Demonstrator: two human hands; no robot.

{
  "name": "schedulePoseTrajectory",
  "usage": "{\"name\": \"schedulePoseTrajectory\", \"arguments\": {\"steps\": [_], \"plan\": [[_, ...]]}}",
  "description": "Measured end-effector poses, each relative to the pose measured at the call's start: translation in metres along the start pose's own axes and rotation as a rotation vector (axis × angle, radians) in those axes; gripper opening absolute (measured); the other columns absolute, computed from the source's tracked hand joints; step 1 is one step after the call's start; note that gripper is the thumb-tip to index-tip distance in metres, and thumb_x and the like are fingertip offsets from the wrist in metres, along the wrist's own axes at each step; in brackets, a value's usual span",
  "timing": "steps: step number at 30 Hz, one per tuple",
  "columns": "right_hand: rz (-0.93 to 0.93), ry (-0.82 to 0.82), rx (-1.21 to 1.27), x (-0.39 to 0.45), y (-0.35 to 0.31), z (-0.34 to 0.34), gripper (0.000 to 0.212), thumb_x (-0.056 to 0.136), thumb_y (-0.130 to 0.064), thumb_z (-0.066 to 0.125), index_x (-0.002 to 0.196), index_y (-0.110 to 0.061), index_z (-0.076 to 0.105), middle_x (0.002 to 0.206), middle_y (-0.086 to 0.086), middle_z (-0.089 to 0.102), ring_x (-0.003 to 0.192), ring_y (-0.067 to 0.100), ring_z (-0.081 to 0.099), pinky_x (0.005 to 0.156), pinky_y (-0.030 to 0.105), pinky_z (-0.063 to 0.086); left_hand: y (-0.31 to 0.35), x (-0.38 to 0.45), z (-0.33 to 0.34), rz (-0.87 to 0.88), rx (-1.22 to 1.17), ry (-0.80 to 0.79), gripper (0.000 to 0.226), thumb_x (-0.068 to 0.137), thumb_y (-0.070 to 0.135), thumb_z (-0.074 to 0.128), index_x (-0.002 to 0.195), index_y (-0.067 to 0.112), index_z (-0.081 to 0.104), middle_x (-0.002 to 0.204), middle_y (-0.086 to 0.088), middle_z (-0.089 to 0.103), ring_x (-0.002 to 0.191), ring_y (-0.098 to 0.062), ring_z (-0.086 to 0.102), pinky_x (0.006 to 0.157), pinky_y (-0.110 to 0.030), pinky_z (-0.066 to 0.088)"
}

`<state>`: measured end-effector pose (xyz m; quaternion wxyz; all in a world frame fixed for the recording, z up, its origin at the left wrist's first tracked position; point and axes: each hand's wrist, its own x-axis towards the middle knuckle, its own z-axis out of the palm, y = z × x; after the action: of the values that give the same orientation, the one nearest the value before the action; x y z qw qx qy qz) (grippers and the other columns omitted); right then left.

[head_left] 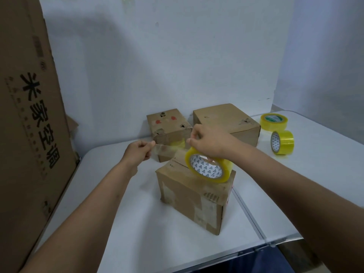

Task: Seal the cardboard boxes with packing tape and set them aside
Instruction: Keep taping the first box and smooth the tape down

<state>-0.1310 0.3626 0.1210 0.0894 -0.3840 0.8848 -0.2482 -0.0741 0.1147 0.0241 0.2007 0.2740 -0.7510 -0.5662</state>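
Nearest the camera, two bare forearms reach out over the white bench (137, 223). Close to the bench's near right edge stands a small worn box (195, 200), its flaps down and old tape patches on its sides. On its top the right hand (208, 142) grips a yellow tape roll (208, 167) stood on edge, fingers curled over the rim. The left hand (137, 149) pinches the free end of a clear strip (169, 149) between thumb and fingers, and the strip runs out from the roll to the left, above the box and not yet stuck down. Two more boxes (169, 128) sit at the back against the wall, and two spare rolls (282, 142) lie toward the right edge. A tall carton (29, 115) leans at the left edge. The box looks light and fairly stiff, though its corners are soft with wear, so it is probably best taken by both sides. The strip is thin and clingy, likely to fold onto itself if it goes slack.
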Motion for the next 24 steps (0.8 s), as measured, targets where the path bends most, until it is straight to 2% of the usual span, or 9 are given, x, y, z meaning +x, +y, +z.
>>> {"name": "schedulePoseTrajectory", "arguments": {"steps": [2,5,9,14,19,24], "plan": [[0.023,0.006,0.004,0.003,0.001,0.005,0.02,0.098,-0.039,0.045,0.098,-0.02,0.053,0.077,-0.003,0.06,0.05,0.01,0.059,0.051,0.024,0.041,-0.002,0.003,-0.002,-0.036,-0.047,-0.033,0.024,0.094,0.028,0.065,0.078,0.014,0.054,0.073,-0.001,0.051,0.07,-0.014,0.049,0.078,-0.028,0.05],[0.018,0.022,-0.039,0.01,0.0,0.012,0.015,0.096,-0.035,0.046,0.096,-0.022,0.052,0.079,-0.002,0.063,0.05,0.011,0.058,0.052,0.026,0.043,-0.004,0.008,-0.006,-0.097,-0.125,-0.082,0.023,0.093,0.031,0.066,0.084,0.014,0.053,0.074,0.0,0.051,0.069,-0.012,0.052,0.076,-0.025,0.053],[0.048,-0.035,-0.109,0.021,-0.003,0.016,0.016,0.093,-0.033,0.045,0.098,-0.02,0.052,0.074,0.002,0.068,0.056,0.015,0.062,0.064,0.033,0.053,-0.01,0.012,-0.006,-0.096,-0.097,-0.079,0.024,0.092,0.026,0.068,0.079,0.013,0.052,0.07,0.001,0.05,0.066,-0.012,0.05,0.079,-0.027,0.053],[0.073,-0.101,-0.188,0.035,-0.009,0.018,0.016,0.093,-0.032,0.044,0.097,-0.019,0.051,0.073,0.001,0.063,0.065,0.016,0.061,0.056,0.03,0.042,-0.02,0.015,-0.001,-0.066,-0.102,-0.02,0.022,0.091,0.023,0.069,0.08,0.012,0.053,0.07,-0.001,0.051,0.066,-0.013,0.05,0.074,-0.026,0.052],[0.083,-0.142,-0.23,0.041,-0.012,0.021,0.014,0.093,-0.028,0.042,0.086,-0.019,0.048,0.065,0.001,0.06,0.06,0.016,0.057,0.053,0.029,0.038,-0.033,0.019,0.001,-0.069,-0.094,-0.026,0.022,0.09,0.022,0.07,0.082,0.011,0.053,0.069,-0.002,0.052,0.066,-0.013,0.05,0.072,-0.025,0.051],[0.083,-0.131,-0.273,0.048,-0.011,0.024,0.02,0.093,-0.033,0.045,0.099,-0.016,0.052,0.077,-0.001,0.055,0.062,0.012,0.049,0.055,0.029,0.038,-0.044,0.021,0.006,-0.083,-0.09,-0.04,0.022,0.09,0.022,0.07,0.081,0.011,0.053,0.069,-0.002,0.052,0.065,-0.013,0.05,0.07,-0.025,0.05]]}}
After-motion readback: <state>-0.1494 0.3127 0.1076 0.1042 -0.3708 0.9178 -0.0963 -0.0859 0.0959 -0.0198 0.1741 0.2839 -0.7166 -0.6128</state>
